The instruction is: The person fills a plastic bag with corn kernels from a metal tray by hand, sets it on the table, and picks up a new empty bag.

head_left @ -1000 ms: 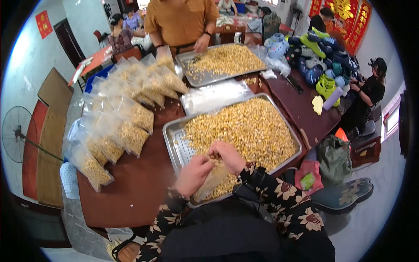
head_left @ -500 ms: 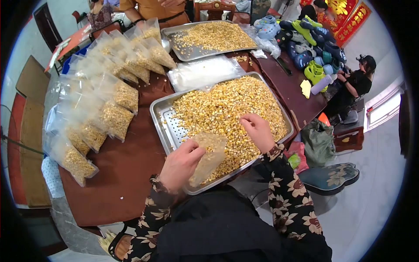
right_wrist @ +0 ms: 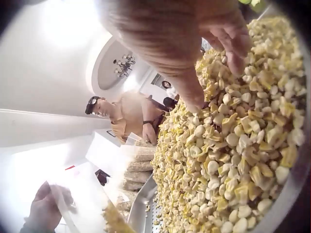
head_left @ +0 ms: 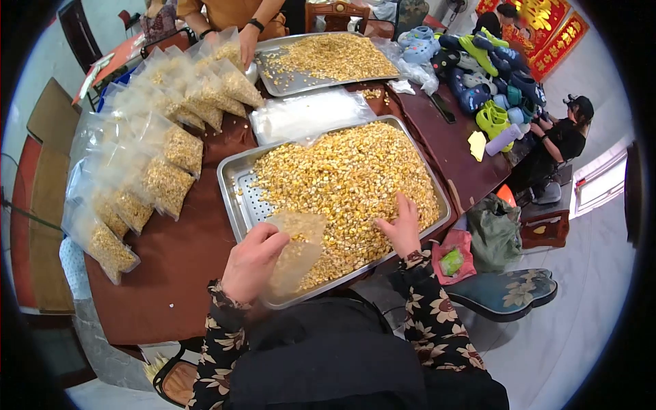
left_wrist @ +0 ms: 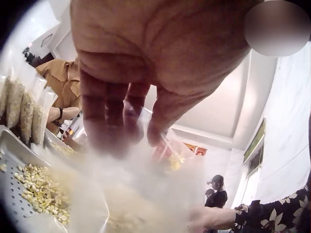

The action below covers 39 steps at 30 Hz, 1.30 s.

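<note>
My left hand (head_left: 249,263) pinches the edge of a clear plastic bag (head_left: 298,254) over the near left part of a metal tray (head_left: 240,205). In the left wrist view its thumb and fingers meet at the top of the bag (left_wrist: 141,194), which looks cloudy and blurred. Yellowish corn kernels show through or inside its film. A broad heap of corn kernels (head_left: 342,171) fills most of the tray. At the heap's right side is my right hand (head_left: 402,229), thumb and fingers spread apart. In the right wrist view its fingertips (right_wrist: 197,104) reach into the kernels, gripping nothing visible.
Several filled corn bags (head_left: 154,164) stand in rows at the left. Behind my tray lie a stack of flat plastic bags (head_left: 311,115) and a second corn tray (head_left: 273,80). A person's hand (head_left: 248,46) reaches beside it. Piled clogs (head_left: 492,119) occupy the right table.
My right hand has left the bag and moved right, down to the kernels. The left hand kept the bag and shifted left. The person opposite now reaches toward the filled bags.
</note>
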Available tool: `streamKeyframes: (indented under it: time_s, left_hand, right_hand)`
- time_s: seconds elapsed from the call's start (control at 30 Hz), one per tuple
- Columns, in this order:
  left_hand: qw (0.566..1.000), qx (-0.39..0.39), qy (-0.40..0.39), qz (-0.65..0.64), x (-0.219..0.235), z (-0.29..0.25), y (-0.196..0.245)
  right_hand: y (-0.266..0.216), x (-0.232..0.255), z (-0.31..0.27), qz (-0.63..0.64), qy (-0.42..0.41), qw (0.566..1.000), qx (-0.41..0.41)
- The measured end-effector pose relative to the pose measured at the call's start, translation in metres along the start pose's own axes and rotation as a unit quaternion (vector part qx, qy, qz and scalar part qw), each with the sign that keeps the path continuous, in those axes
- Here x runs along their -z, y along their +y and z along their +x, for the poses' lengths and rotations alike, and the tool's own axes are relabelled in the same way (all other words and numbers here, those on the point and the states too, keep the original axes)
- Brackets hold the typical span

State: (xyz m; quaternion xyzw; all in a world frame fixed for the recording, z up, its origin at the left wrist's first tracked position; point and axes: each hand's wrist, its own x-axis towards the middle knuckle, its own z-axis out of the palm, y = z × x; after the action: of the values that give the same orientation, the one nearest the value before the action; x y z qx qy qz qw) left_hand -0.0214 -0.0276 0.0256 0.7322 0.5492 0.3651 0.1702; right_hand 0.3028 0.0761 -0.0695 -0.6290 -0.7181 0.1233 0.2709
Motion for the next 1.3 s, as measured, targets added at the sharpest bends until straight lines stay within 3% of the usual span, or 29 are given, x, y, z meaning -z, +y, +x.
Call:
streamKeyframes:
  time_s: [0.07, 0.13, 0.2, 0.33, 0.37, 0.4, 0.43, 0.47, 0.53, 0.6, 0.67, 0.7, 0.77, 0.93, 1.03, 1.17, 1.23, 1.3]
  left_hand:
    - [1.0, 0.011, -0.002, 0.005, -0.005, 0.006, 0.009]
    - [1.0, 0.007, 0.01, 0.021, -0.012, 0.01, 0.012]
    - [1.0, 0.011, 0.006, 0.024, -0.017, 0.014, 0.018]
    - [0.999, 0.007, 0.001, 0.04, -0.027, 0.019, 0.02]
    - [0.999, 0.005, -0.004, 0.047, -0.031, 0.019, 0.017]
    - [0.998, 0.006, 0.0, 0.055, -0.033, 0.02, 0.018]
    - [0.998, 0.004, -0.001, 0.057, -0.035, 0.02, 0.02]
    - [0.998, 0.001, -0.003, 0.058, -0.036, 0.021, 0.021]
    - [0.998, -0.001, -0.003, 0.062, -0.039, 0.021, 0.021]
    - [0.998, 0.006, -0.018, 0.06, -0.04, 0.021, 0.022]
    - [0.998, 0.018, -0.026, 0.059, -0.039, 0.022, 0.026]
    - [0.998, 0.014, -0.026, 0.06, -0.039, 0.021, 0.025]
    - [0.998, 0.01, -0.024, 0.06, -0.04, 0.019, 0.023]
    - [0.998, 0.013, -0.027, 0.062, -0.038, 0.017, 0.02]
    - [0.998, 0.013, -0.016, 0.06, -0.036, 0.015, 0.019]
    - [0.999, 0.018, -0.018, 0.038, -0.035, 0.015, 0.014]
    - [0.999, 0.016, -0.017, 0.035, -0.036, 0.014, 0.012]
    - [0.999, 0.024, -0.019, 0.034, -0.036, 0.014, 0.013]
  right_hand:
    - [-0.013, 0.0, 0.009, -0.022, 0.029, 0.999, 0.029]
    - [-0.011, -0.002, 0.015, 0.07, -0.027, 0.997, 0.023]
    - [-0.01, -0.004, 0.02, 0.093, -0.021, 0.995, 0.01]
    - [-0.005, -0.007, 0.042, 0.182, 0.029, 0.979, 0.089]
    - [-0.006, -0.003, 0.046, 0.288, -0.072, 0.955, -0.01]
    - [-0.016, 0.006, 0.051, 0.384, -0.174, 0.901, -0.106]
    - [-0.028, 0.014, 0.055, 0.457, -0.213, 0.855, -0.118]
    - [-0.039, 0.02, 0.059, 0.462, -0.217, 0.853, -0.112]
    - [-0.064, 0.032, 0.065, 0.497, -0.314, 0.805, -0.078]
    - [-0.091, 0.039, 0.066, 0.478, -0.353, 0.802, -0.058]
    - [-0.111, 0.038, 0.064, 0.399, -0.389, 0.826, 0.078]
    - [-0.118, 0.035, 0.061, 0.4, -0.39, 0.826, 0.078]
    - [-0.131, 0.029, 0.054, 0.284, -0.31, 0.875, 0.239]
    - [-0.143, 0.036, 0.054, 0.196, -0.392, 0.864, 0.248]
    - [-0.132, 0.042, 0.064, 0.251, -0.342, 0.885, 0.193]
    - [-0.07, 0.039, 0.087, 0.205, -0.276, 0.925, 0.163]
    - [-0.033, 0.04, 0.09, 0.051, -0.213, 0.969, 0.115]
    - [-0.013, 0.045, 0.084, -0.021, -0.188, 0.976, 0.11]
